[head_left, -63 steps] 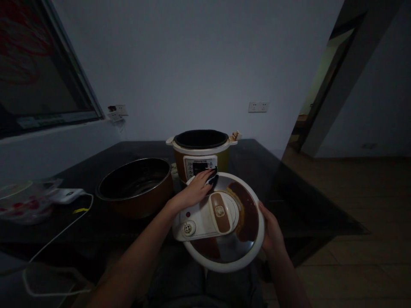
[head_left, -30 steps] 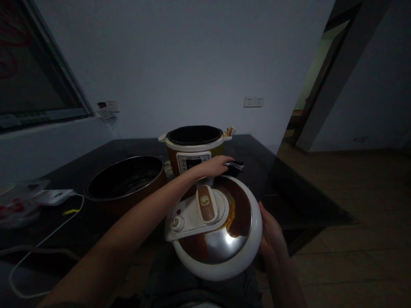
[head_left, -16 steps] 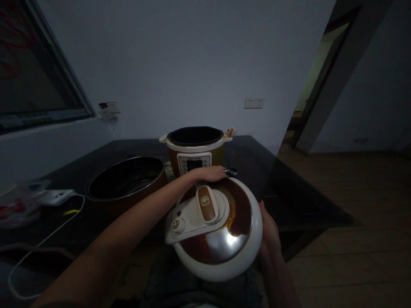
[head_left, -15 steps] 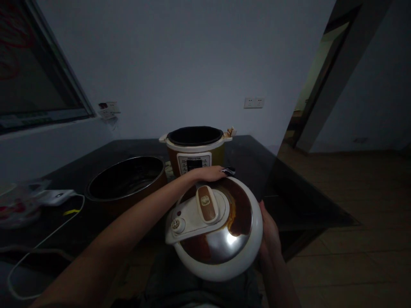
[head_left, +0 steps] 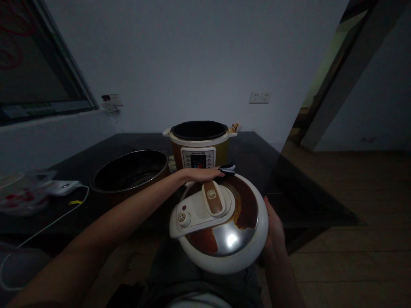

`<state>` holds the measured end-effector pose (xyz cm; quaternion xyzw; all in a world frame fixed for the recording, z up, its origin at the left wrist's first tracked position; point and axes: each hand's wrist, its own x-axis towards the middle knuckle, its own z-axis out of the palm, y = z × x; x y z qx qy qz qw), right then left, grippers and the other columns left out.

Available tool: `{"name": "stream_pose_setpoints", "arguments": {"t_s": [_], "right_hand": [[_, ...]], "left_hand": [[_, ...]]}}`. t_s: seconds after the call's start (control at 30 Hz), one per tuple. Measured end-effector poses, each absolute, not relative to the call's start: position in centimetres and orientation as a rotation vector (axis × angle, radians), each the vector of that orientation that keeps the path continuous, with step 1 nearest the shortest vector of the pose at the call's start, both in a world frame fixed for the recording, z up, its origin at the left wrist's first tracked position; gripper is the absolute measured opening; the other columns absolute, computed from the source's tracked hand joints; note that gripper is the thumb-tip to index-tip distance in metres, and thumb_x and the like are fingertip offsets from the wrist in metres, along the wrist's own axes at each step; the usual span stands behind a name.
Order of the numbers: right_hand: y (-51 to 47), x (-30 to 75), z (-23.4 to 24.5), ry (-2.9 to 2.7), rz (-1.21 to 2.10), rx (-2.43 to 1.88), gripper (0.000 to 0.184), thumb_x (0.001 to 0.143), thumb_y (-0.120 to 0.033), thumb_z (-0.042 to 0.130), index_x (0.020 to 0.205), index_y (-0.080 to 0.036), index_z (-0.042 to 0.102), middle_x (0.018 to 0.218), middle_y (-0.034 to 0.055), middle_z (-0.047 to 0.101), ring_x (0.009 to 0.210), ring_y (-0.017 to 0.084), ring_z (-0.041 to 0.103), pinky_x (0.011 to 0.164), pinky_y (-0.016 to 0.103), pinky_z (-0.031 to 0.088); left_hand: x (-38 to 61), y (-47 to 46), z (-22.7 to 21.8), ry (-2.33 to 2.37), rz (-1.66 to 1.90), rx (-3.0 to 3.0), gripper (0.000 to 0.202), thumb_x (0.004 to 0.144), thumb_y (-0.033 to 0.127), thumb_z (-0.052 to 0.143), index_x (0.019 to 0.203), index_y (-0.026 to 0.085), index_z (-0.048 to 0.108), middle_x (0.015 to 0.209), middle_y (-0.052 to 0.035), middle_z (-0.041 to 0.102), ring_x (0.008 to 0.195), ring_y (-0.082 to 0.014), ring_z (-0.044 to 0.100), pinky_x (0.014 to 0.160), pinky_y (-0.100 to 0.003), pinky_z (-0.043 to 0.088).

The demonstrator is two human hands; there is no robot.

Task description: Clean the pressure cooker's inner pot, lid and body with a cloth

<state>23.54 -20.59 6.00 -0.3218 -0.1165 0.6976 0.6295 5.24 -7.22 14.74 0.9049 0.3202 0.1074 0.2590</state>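
A round pressure cooker lid, white-rimmed with a shiny metal top and brown stains, is tilted with its outer side towards me. It is held above my lap, in front of the table edge. My right hand grips its right rim, fingers partly hidden behind it. Across the lid's far rim lies my left hand, closed on a dark and white cloth pressed at that edge. Behind the lid stands the open pressure cooker body, with a control panel on its front.
On the dark table, a wide dark pot stands left of the cooker. Farther left are a plastic bag and a white power strip with a trailing cord. Wall sockets sit behind.
The view has shifted slightly, moving the scene right and up. A bit more of the cloth shows beyond my left hand. Both hands stay on the lid's rim.
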Motion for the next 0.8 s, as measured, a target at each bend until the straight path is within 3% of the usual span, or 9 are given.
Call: {"name": "stream_pose_setpoints", "arguments": {"t_s": [0.2, 0.47, 0.63, 0.8], "right_hand": [[-20.1, 23.5, 5.7, -0.311, 1.541, -0.750, 0.036, 0.078, -0.049, 0.063, 0.098, -0.021, 0.073, 0.112, 0.0099, 0.073, 0.118, 0.031, 0.062, 0.102, 0.049, 0.048], [-19.8, 22.8, 7.0, -0.326, 1.500, -0.726, 0.034, 0.077, -0.048, 0.064, 0.099, -0.024, 0.072, 0.106, 0.0064, 0.075, 0.114, 0.029, 0.064, 0.099, 0.045, 0.052], [-19.4, 22.5, 7.2, -0.297, 1.417, -0.772, 0.035, 0.076, -0.046, 0.066, 0.104, -0.025, 0.070, 0.097, 0.0029, 0.077, 0.110, 0.026, 0.066, 0.095, 0.042, 0.054], [-19.2, 22.4, 7.2, -0.399, 1.333, -0.743, 0.031, 0.079, -0.043, 0.065, 0.103, -0.025, 0.070, 0.105, 0.0023, 0.076, 0.113, 0.025, 0.065, 0.097, 0.041, 0.053]], "left_hand": [[8.9, -8.2, 16.4, 0.751, -0.049, 2.541, 0.066, 0.090, 0.034, 0.047, 0.150, 0.013, 0.031, 0.158, -0.0109, 0.029, 0.147, -0.0213, 0.022, 0.118, -0.037, 0.021], [11.9, -13.4, 17.1, 0.829, -0.131, 2.657, 0.072, 0.095, 0.044, 0.036, 0.153, 0.006, 0.017, 0.161, -0.0204, 0.012, 0.148, -0.0329, 0.002, 0.119, -0.049, 0.006], [12.2, -16.1, 17.0, 0.941, -0.115, 2.730, 0.069, 0.097, 0.042, 0.033, 0.154, 0.008, 0.014, 0.162, -0.0216, 0.005, 0.148, -0.0346, -0.004, 0.118, -0.053, 0.007], [10.8, -15.2, 17.9, 0.847, -0.136, 2.814, 0.068, 0.096, 0.036, 0.036, 0.153, 0.007, 0.015, 0.162, -0.0200, 0.006, 0.149, -0.0328, -0.002, 0.119, -0.048, 0.009]]}}
